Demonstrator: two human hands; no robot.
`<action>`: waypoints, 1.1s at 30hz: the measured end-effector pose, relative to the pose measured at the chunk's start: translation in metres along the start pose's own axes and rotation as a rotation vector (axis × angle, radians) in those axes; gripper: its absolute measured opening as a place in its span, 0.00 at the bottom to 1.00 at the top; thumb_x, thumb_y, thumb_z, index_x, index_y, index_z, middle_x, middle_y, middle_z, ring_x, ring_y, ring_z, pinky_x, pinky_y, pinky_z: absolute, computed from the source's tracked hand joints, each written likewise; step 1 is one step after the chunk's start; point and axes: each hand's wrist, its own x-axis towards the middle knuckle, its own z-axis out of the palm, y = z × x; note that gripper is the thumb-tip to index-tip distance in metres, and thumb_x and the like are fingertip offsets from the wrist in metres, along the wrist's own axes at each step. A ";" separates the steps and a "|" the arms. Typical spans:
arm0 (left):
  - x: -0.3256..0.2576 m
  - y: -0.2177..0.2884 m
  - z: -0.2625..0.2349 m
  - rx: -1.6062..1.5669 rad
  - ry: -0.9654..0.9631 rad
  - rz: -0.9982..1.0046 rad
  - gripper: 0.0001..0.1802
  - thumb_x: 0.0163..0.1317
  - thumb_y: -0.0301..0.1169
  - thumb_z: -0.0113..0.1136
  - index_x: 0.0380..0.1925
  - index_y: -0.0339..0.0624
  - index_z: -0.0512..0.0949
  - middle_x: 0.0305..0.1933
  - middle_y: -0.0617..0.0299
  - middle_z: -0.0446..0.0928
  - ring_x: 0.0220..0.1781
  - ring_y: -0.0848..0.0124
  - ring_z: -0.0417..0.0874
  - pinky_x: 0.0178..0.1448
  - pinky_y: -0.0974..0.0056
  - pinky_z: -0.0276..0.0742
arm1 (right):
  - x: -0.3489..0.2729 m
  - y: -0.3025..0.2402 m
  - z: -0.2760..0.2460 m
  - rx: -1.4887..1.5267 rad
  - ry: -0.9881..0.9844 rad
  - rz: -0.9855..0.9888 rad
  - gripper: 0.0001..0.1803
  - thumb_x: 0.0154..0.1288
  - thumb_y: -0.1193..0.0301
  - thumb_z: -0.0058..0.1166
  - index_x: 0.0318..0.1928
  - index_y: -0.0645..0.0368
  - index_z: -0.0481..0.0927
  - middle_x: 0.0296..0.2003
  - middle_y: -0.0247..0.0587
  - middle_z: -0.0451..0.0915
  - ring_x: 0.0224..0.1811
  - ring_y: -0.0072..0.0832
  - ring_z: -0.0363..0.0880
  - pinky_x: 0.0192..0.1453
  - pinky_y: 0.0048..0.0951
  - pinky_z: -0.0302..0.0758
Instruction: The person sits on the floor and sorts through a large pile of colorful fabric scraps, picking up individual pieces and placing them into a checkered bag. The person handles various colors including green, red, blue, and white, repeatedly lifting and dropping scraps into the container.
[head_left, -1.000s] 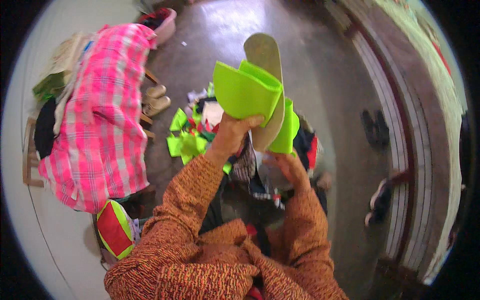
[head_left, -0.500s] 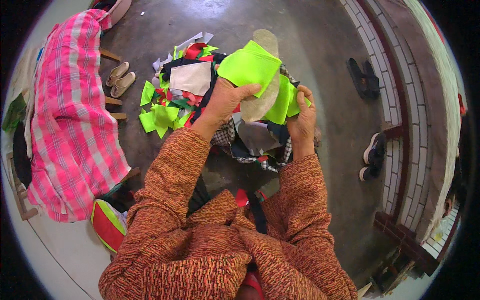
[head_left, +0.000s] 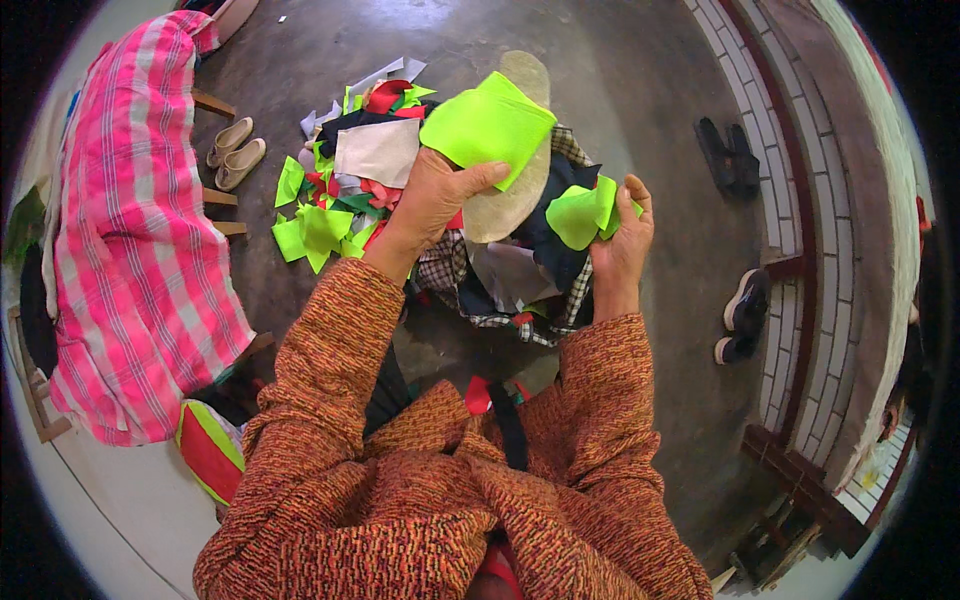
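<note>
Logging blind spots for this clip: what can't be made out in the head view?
- Left hand: palm and fingertips hidden by the neon green fabric piece.
- Tan insole-shaped piece: middle covered by that fabric.
- Right hand: its grip hidden behind the small green scrap.
- Scrap pile: lower layers buried.

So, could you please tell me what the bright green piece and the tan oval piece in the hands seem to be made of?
The bright green piece looks like thin matte felt or fabric: it folds softly. The tan oval piece seems a stiffer, fibrous insole-like board, holding its shape; exact material unclear.
</note>
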 end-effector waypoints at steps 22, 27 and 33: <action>-0.007 -0.018 -0.001 0.591 -0.297 -0.020 0.19 0.50 0.32 0.66 0.43 0.37 0.77 0.40 0.62 0.81 0.41 0.74 0.79 0.49 0.67 0.73 | -0.025 0.003 0.019 -0.210 -0.350 0.219 0.16 0.60 0.73 0.56 0.49 0.61 0.73 0.43 0.37 0.79 0.41 0.25 0.79 0.45 0.29 0.77; -0.008 -0.004 0.006 0.322 -0.119 -0.139 0.16 0.52 0.31 0.65 0.41 0.37 0.79 0.37 0.65 0.81 0.40 0.77 0.79 0.47 0.69 0.74 | -0.019 0.011 0.016 -0.232 -0.203 0.123 0.16 0.60 0.76 0.56 0.49 0.60 0.73 0.43 0.37 0.79 0.41 0.26 0.78 0.46 0.30 0.76; -0.006 -0.002 0.004 0.215 -0.235 -0.044 0.14 0.52 0.20 0.61 0.41 0.39 0.79 0.42 0.66 0.79 0.45 0.78 0.76 0.52 0.71 0.71 | -0.010 0.005 0.012 0.030 -0.055 0.094 0.19 0.63 0.69 0.54 0.53 0.59 0.71 0.46 0.37 0.76 0.46 0.29 0.76 0.50 0.32 0.74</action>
